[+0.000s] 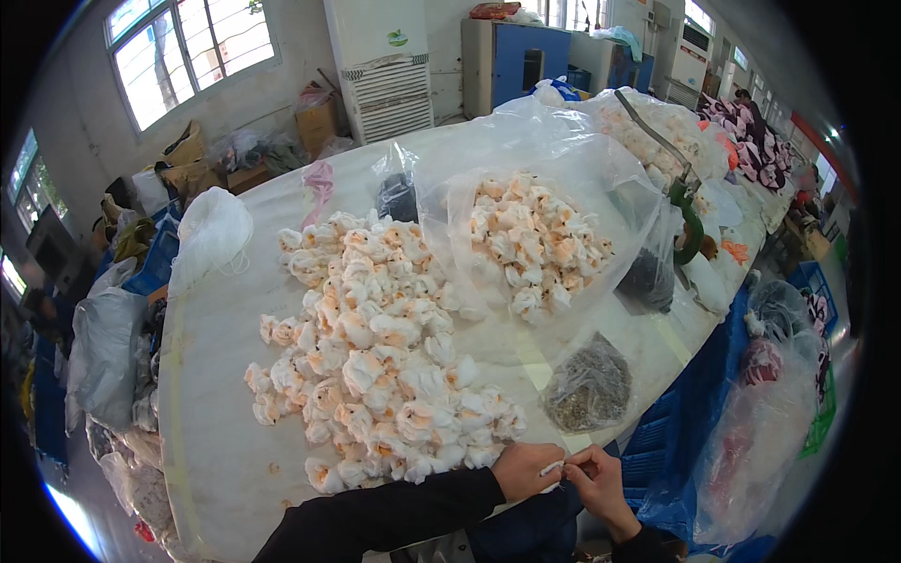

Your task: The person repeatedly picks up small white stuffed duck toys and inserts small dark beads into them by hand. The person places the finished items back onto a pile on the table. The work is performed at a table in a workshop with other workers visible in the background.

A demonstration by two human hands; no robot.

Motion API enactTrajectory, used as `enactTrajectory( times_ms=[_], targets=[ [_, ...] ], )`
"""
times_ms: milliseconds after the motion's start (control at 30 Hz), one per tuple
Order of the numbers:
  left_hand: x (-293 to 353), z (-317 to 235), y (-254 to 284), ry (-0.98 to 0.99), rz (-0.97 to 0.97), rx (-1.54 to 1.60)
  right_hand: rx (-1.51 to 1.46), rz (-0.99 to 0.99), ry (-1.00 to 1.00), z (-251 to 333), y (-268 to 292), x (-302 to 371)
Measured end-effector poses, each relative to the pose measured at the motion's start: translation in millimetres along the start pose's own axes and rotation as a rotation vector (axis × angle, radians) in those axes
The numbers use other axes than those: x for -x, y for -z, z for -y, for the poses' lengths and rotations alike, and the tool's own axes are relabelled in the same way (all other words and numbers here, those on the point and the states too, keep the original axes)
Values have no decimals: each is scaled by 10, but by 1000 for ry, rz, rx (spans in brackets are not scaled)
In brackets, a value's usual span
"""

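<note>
At the table's near edge my left hand (pixel 527 471) is closed round a small white thing (pixel 552 467), of which only a bit shows between the fingers. Close against it, my right hand (pixel 599 482) pinches thumb and forefinger together; what they grip is too small to make out. Beside my left forearm spreads a big heap of small white-and-peach fluffy pieces (pixel 375 357), some with dark specks. A clear plastic bag of small brownish bits (pixel 588 387) lies just beyond my hands.
A large clear bag (pixel 554 150) with more fluffy pieces lies farther back. Dark-filled bags (pixel 648 277) and a green clamp-like tool (pixel 690 220) stand right of it. White netting (pixel 214 235) lies at the left edge. Blue crates (pixel 657 441) and a stuffed bag (pixel 755 422) are off the right side.
</note>
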State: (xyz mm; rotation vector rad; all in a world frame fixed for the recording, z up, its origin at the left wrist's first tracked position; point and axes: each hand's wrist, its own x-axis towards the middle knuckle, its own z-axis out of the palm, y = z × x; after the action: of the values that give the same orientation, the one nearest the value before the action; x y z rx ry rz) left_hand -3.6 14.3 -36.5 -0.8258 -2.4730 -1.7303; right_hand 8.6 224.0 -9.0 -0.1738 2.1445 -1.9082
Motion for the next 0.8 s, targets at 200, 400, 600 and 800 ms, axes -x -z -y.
enactTrajectory(
  times_ms=[200,400,600,800],
  targets=[
    [4,27,-6,20,8,-19,322,-14,84,237,-41,-26],
    [-19,-12,-8,21,-16,-29,428,-91,130,347,-107,-1],
    [-8,-62,48,91,-22,-7,442,-129,132,387,-149,29],
    [21,-19,50,36,-59,2,467,-88,195,364,-123,8]
  ],
)
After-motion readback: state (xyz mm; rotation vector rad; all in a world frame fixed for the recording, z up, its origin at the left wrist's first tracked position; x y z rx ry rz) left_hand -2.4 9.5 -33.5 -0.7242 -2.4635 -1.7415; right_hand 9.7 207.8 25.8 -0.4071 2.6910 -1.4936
